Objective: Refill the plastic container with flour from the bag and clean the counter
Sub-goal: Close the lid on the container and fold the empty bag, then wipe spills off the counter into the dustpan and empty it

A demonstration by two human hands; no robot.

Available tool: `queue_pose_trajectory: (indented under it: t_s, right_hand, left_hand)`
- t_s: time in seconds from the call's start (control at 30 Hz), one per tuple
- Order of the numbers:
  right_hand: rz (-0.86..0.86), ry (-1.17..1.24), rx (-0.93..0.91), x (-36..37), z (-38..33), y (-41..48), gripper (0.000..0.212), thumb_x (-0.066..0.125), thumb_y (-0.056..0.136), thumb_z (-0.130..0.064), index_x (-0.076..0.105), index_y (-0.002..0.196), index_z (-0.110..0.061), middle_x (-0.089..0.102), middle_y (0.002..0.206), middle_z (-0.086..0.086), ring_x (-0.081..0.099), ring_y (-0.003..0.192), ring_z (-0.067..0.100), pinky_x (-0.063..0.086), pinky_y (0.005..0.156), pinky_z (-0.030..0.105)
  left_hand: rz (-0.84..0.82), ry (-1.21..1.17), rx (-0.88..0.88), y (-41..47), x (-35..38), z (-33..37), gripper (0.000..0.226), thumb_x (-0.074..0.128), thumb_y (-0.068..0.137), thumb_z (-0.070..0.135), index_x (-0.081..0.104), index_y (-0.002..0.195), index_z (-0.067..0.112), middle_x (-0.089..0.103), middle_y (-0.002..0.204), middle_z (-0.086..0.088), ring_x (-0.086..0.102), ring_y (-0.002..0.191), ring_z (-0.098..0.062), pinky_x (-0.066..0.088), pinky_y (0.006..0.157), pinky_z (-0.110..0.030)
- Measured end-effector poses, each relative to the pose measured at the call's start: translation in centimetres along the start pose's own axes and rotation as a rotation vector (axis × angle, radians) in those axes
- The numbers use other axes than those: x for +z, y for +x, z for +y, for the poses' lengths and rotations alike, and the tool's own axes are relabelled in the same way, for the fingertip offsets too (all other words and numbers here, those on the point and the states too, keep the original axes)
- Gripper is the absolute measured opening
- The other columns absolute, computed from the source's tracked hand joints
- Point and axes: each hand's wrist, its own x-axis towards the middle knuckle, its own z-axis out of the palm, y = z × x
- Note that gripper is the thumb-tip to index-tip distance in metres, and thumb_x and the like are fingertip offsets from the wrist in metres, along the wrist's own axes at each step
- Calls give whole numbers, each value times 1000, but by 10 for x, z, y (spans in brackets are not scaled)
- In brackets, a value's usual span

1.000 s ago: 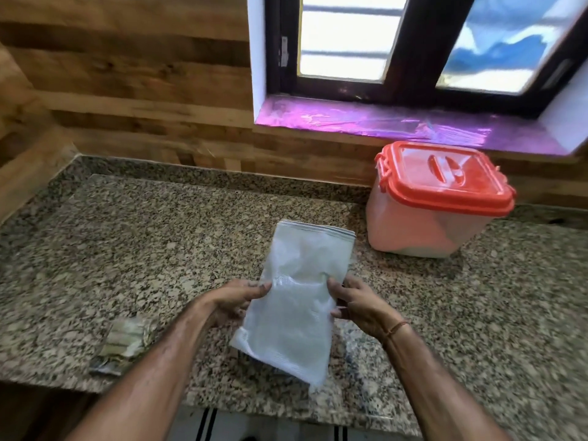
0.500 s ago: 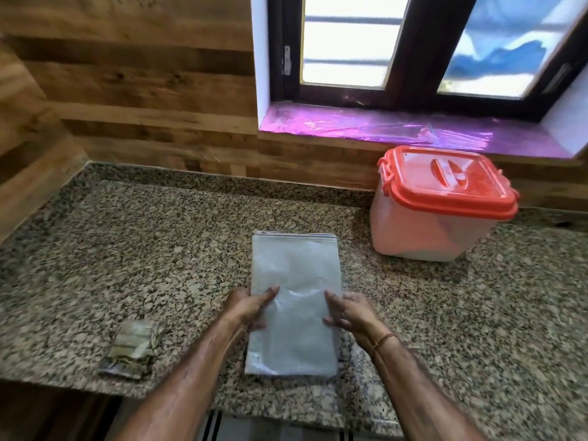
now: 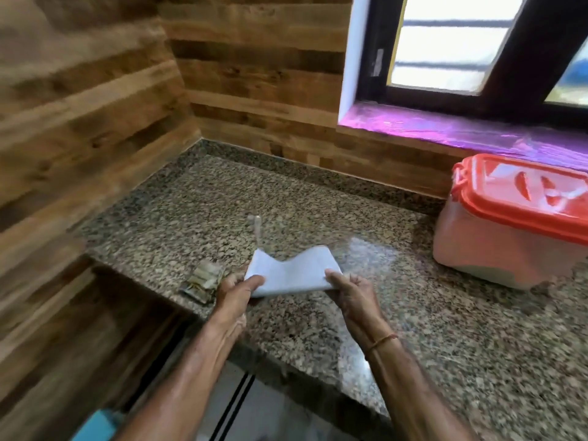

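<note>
Two hands, my left hand [image 3: 237, 289] and right hand [image 3: 348, 289], pinch the folded, empty-looking flour bag [image 3: 291, 273] just above the granite counter [image 3: 191, 205], left of the red-lidded plastic container [image 3: 512, 224]; I should press each fold flat.

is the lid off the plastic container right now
No, the orange lid sits closed on top of the plastic container, which stands on the counter untouched by either hand.
</note>
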Motion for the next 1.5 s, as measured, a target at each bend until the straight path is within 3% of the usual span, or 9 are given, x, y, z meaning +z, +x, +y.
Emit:
queue_pose_trajectory:
  t_s: [0.07,0.2,0.3,0.43,0.6,0.73,0.83,1.0,1.5]
  right_hand:
    - [-75,-73,30,13,17,-15,29,73,90,-6,51,71,-11,62,81,14,65,82,24,58,74,33]
    - [-212,-141,64,41,41,-42,21,75,87,-2,56,84,-12,71,99,16,75,86,27,62,75,38]
    - [-333,-254,132,78,56,-64,38,76,88,-5,60,120,-16,75,111,16,76,91,30,64,75,41]
    - [-431,-469,193,138,102,-103,18,70,97,-26,75,101,-10,79,88,7,75,72,18,60,62,30]
    - [-479,-744,105,205,188,-140,31,79,88,-31,72,91,-1,77,93,23,74,78,30,61,79,59]
    - [-555,-876,105,254,245,-155,19,77,88,-25,73,92,-7,76,93,22,70,76,29,63,71,48]
    - [-687,-1014,95,289,290,-161,13,72,93,-27,71,98,-15,74,92,10,69,81,21,57,66,27]
    - [-829,-1191,106,335,365,-141,14,72,93,-30,63,98,-21,65,98,-1,65,93,16,55,86,32]
    - [-860,-1518,489,336,731,-63,69,76,89,-43,50,142,-9,57,142,10,60,119,22,47,98,27]
  left_hand:
    - [15,-78,-62,-10,-29,-5,70,83,64,12,57,126,-7,66,107,-26,66,80,-30,53,56,-32]
    - [-32,-231,-186,-38,-82,-8,9,70,90,4,69,97,-1,76,76,-15,73,55,-23,56,42,-31]
    - [-24,-308,-208,-52,-143,-18,30,74,80,3,68,109,-2,76,89,-21,75,67,-32,61,49,-40]
    - [103,-275,-132,-77,-233,-49,20,76,81,1,69,101,3,77,89,-19,76,66,-28,62,53,-39]
    - [244,-358,-101,-113,-342,-105,37,80,84,13,69,117,1,78,102,-18,76,91,-34,61,85,-49]
    - [442,-470,-109,-131,-412,-137,19,73,90,5,71,108,2,75,103,-19,76,67,-21,61,54,-31]
    - [636,-542,-143,-139,-461,-166,25,73,90,5,70,114,3,73,109,-17,74,75,-23,60,54,-27]
    - [902,-566,-241,-120,-505,-217,19,79,86,9,69,101,1,71,95,-16,67,72,-26,55,47,-24]
    - [1312,-649,-336,44,-631,-456,25,83,84,26,70,100,12,70,105,-9,68,97,-34,60,87,-53]
